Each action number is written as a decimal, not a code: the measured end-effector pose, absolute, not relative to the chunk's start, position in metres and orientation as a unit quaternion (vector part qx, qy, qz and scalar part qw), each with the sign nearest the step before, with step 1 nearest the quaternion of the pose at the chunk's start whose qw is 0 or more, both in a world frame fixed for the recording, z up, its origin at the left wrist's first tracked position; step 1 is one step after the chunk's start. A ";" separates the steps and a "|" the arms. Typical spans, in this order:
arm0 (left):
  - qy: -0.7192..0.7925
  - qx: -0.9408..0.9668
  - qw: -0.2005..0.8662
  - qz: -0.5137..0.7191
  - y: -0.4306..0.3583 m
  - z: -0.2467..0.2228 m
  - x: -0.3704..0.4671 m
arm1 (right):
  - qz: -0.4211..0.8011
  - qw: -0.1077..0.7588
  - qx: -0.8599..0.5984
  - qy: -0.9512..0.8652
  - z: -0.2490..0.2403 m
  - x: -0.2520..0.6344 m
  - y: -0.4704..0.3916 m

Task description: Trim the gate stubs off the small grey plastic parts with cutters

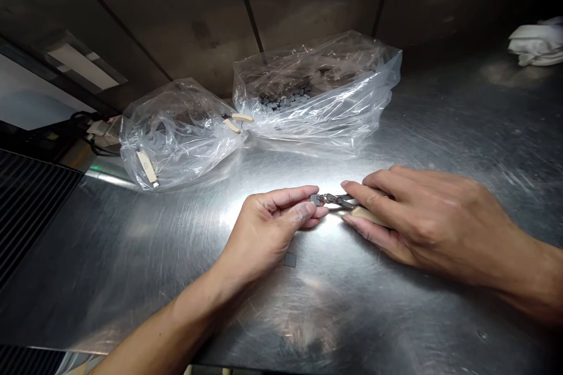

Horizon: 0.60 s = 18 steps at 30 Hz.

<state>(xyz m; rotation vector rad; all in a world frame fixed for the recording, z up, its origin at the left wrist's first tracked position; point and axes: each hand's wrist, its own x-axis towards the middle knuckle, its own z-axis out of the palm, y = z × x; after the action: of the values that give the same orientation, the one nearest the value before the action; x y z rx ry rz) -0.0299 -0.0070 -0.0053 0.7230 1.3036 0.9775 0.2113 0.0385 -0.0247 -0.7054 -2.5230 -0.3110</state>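
Between thumb and fingertips, my left hand [275,220] pinches a small grey plastic part [315,200]. My right hand [433,220] is closed around the cream handles of a pair of cutting pliers [341,201]. The pliers' jaws meet the right side of the grey part; whether they bite into it is too small to tell. A flat grey square piece [290,259] lies on the metal table just below my left hand.
Behind my hands stands a large clear plastic bag [369,99] with many grey pieces. Left of it is a smaller clear bag [185,140], with cream-handled pliers [237,120] and a cream utility knife [146,167]. White cloth [536,44] lies far right on the steel table [132,269].
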 end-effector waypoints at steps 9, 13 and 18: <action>0.571 0.314 0.632 0.420 -0.008 -0.004 -0.031 | -0.118 0.233 -0.257 -0.930 -0.022 0.212 0.036; 0.566 0.310 0.636 0.424 -0.007 -0.004 -0.032 | -0.122 0.234 -0.257 -0.930 -0.025 0.212 0.036; 0.568 0.307 0.637 0.421 -0.007 -0.003 -0.030 | -0.124 0.234 -0.250 -0.931 -0.027 0.214 0.037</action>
<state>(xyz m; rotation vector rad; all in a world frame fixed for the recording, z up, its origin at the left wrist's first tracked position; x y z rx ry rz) -0.0304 -0.0066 -0.0032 0.7019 1.2980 0.9605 0.2137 0.0369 -0.0267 -0.6859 -2.5576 -0.3397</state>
